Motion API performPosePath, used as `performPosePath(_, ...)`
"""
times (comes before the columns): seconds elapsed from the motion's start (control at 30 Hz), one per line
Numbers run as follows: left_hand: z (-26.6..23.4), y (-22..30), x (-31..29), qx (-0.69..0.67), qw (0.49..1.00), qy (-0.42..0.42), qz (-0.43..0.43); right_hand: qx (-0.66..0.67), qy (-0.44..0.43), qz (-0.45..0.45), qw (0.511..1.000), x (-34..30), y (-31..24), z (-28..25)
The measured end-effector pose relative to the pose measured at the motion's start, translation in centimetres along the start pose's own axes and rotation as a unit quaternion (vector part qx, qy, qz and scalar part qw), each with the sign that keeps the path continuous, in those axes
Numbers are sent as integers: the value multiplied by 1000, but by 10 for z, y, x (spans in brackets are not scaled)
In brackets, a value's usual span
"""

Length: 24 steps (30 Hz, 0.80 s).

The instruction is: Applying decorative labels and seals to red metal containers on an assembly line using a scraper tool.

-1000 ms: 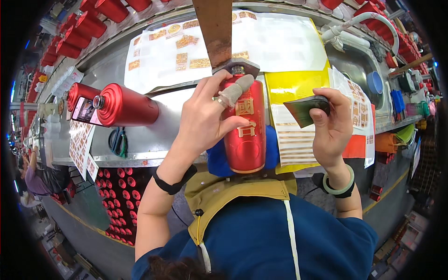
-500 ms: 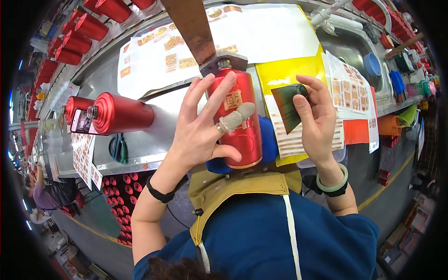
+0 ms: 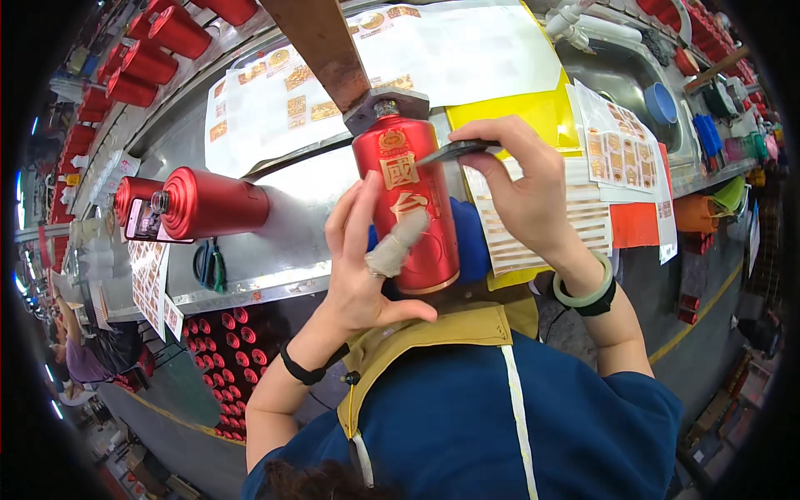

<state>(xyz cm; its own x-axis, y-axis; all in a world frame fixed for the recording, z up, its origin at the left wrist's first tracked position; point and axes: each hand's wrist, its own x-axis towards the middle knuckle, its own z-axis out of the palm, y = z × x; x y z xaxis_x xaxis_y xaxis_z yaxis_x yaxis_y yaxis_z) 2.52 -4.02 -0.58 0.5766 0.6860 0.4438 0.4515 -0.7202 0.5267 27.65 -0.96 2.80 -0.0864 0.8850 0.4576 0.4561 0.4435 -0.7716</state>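
A red cylindrical bottle [image 3: 412,225] with gold characters lies in front of me, its neck set in a grey metal clamp [image 3: 385,107] under a brown beam [image 3: 321,42]. My left hand [image 3: 358,267] cups the bottle's lower part. Its fingers are spread along the side, one of them wrapped in a bandage, and the thumb is under the base. My right hand [image 3: 525,192] pinches a thin dark flat card [image 3: 454,152] and presses its edge against the bottle's upper side, near the gold label. A blue pad [image 3: 471,242] shows behind the bottle.
Two more red bottles [image 3: 212,202] lie on the steel bench at left, a phone [image 3: 143,221] leaning on them. Gold sticker sheets [image 3: 617,148], a yellow sheet [image 3: 533,112] and a sink with a blue bowl [image 3: 662,102] are at right. Several red bottles [image 3: 142,58] line the far left.
My left hand slid down the bottle from near its top to the base. My right hand brought the dark card in from the right onto the bottle's upper side.
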Motion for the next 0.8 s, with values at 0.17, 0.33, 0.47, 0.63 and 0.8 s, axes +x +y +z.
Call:
performPosePath(0.17,13,9,-12,-80,992,20,-97,-92,-13,-215,972,-17,12,4)
performPosePath(0.33,28,1,-23,-167,967,-4,-194,-55,-171,-260,949,-23,-25,-7)
performPosePath(0.47,27,5,-22,-142,974,27,-175,-142,-101,-198,965,26,-17,16)
performPosePath(0.63,31,11,-21,-212,954,107,-184,-262,-89,-367,888,45,-14,14)
performPosePath(0.8,23,3,-27,-153,970,-11,-186,-146,-281,-338,886,8,-36,26)
